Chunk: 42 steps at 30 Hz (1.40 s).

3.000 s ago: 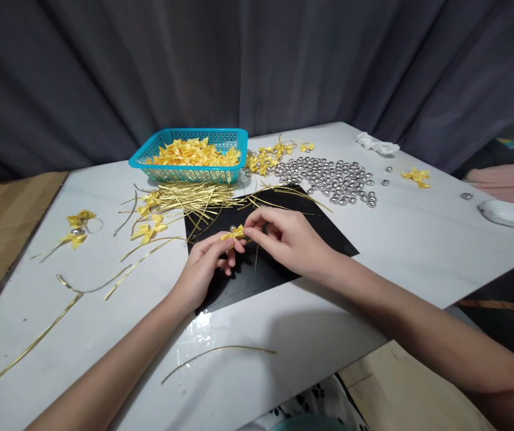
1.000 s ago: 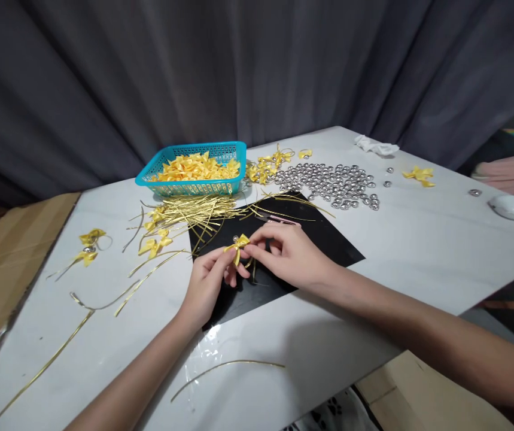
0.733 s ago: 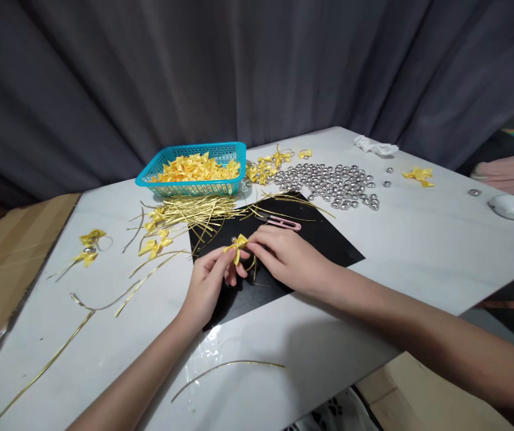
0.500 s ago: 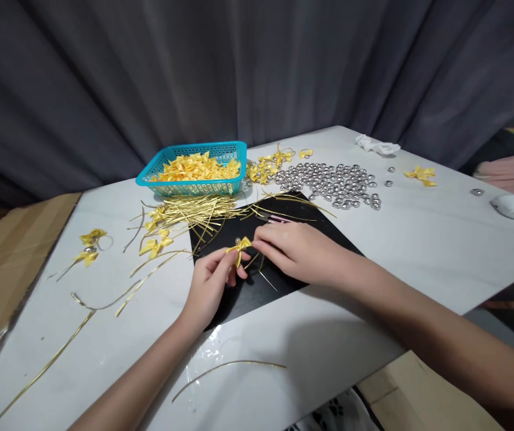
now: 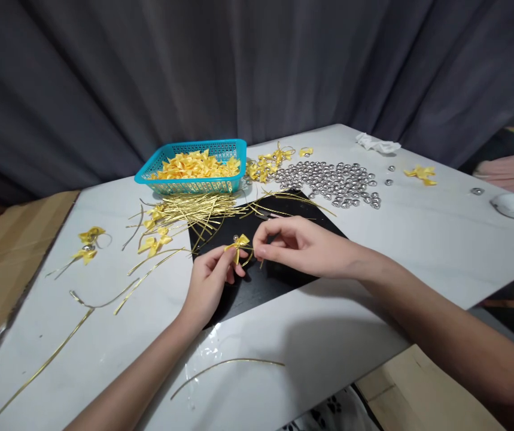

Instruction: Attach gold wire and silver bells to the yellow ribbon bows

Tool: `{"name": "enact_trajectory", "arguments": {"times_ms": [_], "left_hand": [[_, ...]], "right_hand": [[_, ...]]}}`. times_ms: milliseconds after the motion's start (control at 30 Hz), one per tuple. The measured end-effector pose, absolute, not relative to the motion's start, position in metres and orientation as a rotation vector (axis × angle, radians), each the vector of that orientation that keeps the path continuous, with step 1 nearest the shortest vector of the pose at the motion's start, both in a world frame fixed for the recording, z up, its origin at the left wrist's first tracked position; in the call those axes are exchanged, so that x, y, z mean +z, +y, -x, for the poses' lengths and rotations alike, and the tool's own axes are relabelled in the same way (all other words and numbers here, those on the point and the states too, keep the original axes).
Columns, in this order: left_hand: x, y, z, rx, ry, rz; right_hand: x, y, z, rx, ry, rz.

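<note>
Fingers of the left hand point(image 5: 210, 272) pinch a yellow bow point(image 5: 242, 240); thumb and forefinger of the right hand point(image 5: 295, 246) close on a gold cord point(image 5: 248, 248) beside it. Nearest, a loose strand point(image 5: 227, 361) curves between the slanting edge of the white table point(image 5: 418, 263) and the black mat point(image 5: 257, 288). Over the mat, the left fingers curl beneath the bow while the right hand arches. Beyond lie metallic gold strips point(image 5: 198, 206), glossy silver beads point(image 5: 335, 184), a perforated blue plastic basket point(image 5: 194, 182) and a folded grey curtain point(image 5: 239, 72).
</note>
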State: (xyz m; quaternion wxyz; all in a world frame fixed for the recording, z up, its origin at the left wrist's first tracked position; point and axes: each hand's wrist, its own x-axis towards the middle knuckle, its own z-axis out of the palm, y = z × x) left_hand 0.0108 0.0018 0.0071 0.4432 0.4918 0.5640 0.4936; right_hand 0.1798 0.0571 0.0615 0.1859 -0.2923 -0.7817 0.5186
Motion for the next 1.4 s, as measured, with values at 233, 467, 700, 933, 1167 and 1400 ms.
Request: {"name": "enact_trajectory", "arguments": {"times_ms": [233,467,700,933,1167,1400], "left_hand": [[0.007,0.001,-0.009,1.223,1.349,-1.198],[0.0,0.002,-0.005,1.222,1.261,-1.178],[0.003,0.001,-0.008,1.295,1.313,-1.166],[0.002,0.003,-0.009,1.343,1.356,-1.148],[0.003,0.003,-0.012,1.354,1.355,-1.155],[0.0,0.003,-0.009,1.415,1.374,-1.111]], "right_hand": [[0.066,0.055,-0.184,1.498,-2.456,0.676],[0.047,0.064,-0.176,1.13,-2.245,1.073],[0.042,0.065,-0.17,1.137,-2.203,1.024],[0.039,0.064,-0.169,0.931,-2.265,1.004],[0.039,0.063,-0.167,0.927,-2.236,1.027],[0.031,0.055,-0.163,0.913,-1.888,1.015]]}}
